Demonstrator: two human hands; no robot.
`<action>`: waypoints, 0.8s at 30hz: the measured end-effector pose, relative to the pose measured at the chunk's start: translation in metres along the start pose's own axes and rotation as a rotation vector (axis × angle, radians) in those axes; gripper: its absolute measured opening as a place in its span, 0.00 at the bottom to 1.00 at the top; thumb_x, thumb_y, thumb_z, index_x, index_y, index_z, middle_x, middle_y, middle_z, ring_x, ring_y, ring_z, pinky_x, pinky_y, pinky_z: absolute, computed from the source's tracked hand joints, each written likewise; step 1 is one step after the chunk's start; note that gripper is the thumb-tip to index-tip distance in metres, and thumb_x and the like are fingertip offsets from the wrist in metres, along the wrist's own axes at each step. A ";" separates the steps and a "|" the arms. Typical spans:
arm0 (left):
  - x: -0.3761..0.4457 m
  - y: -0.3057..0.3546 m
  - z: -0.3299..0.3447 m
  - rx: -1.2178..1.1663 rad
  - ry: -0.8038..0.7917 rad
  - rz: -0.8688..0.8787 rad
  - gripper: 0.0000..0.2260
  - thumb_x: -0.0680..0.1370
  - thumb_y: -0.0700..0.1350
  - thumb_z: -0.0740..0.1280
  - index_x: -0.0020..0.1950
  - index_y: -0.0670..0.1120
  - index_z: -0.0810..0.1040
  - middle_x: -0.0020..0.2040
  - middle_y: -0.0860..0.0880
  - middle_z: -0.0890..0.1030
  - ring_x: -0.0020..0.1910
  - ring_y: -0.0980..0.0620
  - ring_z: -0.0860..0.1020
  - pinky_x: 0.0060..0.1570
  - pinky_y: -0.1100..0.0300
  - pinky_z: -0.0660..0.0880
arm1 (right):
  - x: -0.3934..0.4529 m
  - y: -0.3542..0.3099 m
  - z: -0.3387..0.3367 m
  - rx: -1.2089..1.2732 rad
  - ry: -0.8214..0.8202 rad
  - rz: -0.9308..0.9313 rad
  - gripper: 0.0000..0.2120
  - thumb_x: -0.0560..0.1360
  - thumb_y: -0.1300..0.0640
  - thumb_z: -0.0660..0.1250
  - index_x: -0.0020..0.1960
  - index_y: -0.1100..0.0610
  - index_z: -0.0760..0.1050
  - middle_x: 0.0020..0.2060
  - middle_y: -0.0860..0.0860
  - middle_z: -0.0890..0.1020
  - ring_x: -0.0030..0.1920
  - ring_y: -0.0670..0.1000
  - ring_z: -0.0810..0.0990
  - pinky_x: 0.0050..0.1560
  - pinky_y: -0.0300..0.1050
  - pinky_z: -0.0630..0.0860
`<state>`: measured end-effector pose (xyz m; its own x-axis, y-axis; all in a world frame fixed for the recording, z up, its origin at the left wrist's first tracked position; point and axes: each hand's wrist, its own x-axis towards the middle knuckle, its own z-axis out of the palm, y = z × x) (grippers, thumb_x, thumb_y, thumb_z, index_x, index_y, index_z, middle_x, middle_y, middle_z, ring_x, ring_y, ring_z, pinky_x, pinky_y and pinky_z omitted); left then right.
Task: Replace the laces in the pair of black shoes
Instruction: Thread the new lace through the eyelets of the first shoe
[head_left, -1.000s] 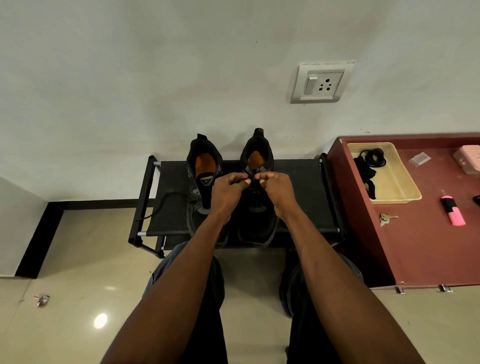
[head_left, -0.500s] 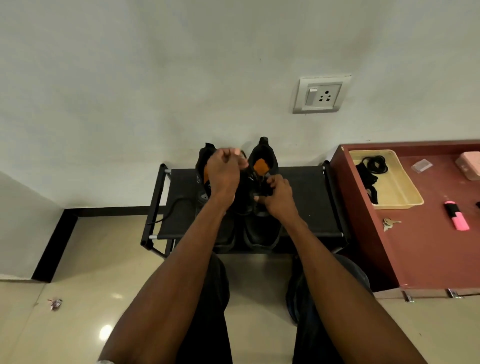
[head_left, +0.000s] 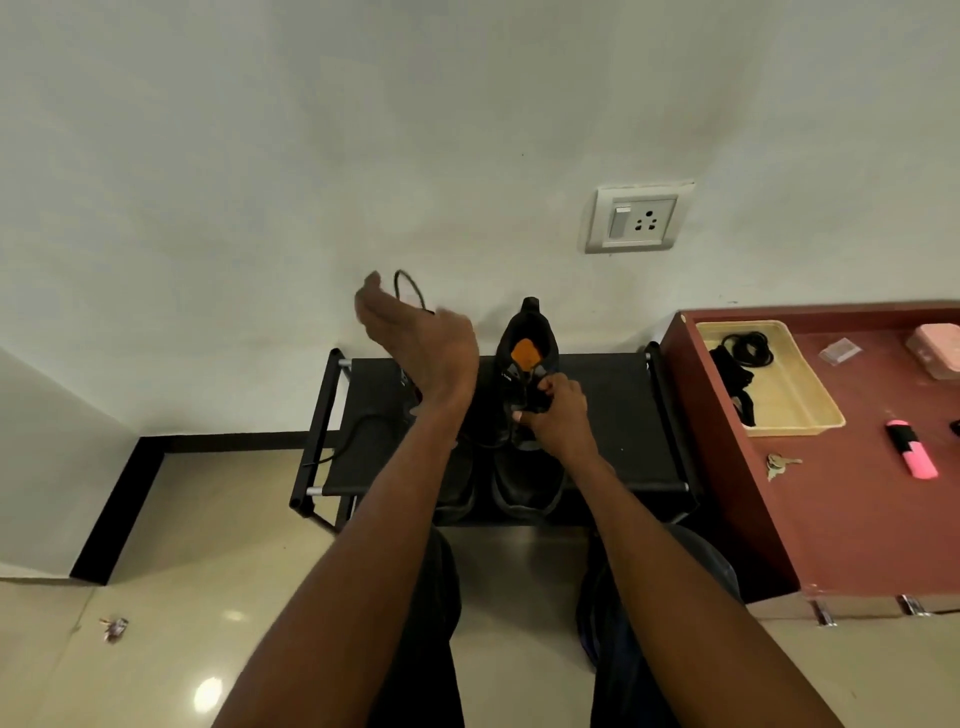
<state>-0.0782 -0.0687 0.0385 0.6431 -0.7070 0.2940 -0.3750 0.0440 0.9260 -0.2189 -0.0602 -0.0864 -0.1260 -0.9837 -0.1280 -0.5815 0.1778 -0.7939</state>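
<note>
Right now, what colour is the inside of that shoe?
Orange: the insole inside the black shoe, seen from the head view.

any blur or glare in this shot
Head view: the raised left hand and the thin black lace it pulls are motion-blurred; the right hand on the black shoe is sharper; lamp glare on the glossy floor tile; wide-angle bending at the edges.

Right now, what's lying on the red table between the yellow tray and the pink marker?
Nothing; the head view shows bare red table between the yellow tray and the pink marker. The keys lie off to the side.
</note>
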 end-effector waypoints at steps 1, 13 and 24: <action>-0.007 -0.020 0.003 0.171 -0.142 0.124 0.30 0.73 0.32 0.65 0.74 0.42 0.62 0.74 0.42 0.63 0.75 0.43 0.59 0.74 0.51 0.61 | 0.000 0.001 0.000 0.000 0.003 0.001 0.22 0.71 0.56 0.77 0.59 0.58 0.70 0.60 0.56 0.69 0.61 0.57 0.68 0.59 0.51 0.71; -0.015 -0.069 -0.001 0.418 -0.555 0.266 0.08 0.79 0.40 0.64 0.52 0.45 0.82 0.39 0.49 0.82 0.37 0.50 0.78 0.51 0.51 0.77 | -0.010 0.004 0.002 -0.200 0.054 -0.050 0.43 0.73 0.54 0.75 0.80 0.51 0.53 0.75 0.59 0.59 0.74 0.62 0.57 0.73 0.59 0.60; 0.033 0.045 -0.003 -0.410 -0.316 -0.071 0.04 0.80 0.37 0.64 0.53 0.45 0.73 0.29 0.49 0.74 0.26 0.55 0.67 0.27 0.63 0.65 | -0.009 0.006 0.003 -0.189 -0.015 -0.079 0.39 0.75 0.55 0.73 0.80 0.47 0.56 0.78 0.54 0.56 0.75 0.59 0.59 0.71 0.60 0.68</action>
<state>-0.0712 -0.0877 0.0904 0.4008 -0.8942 0.1996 -0.0050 0.2158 0.9764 -0.2191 -0.0503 -0.0919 -0.0634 -0.9948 -0.0796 -0.7297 0.1006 -0.6763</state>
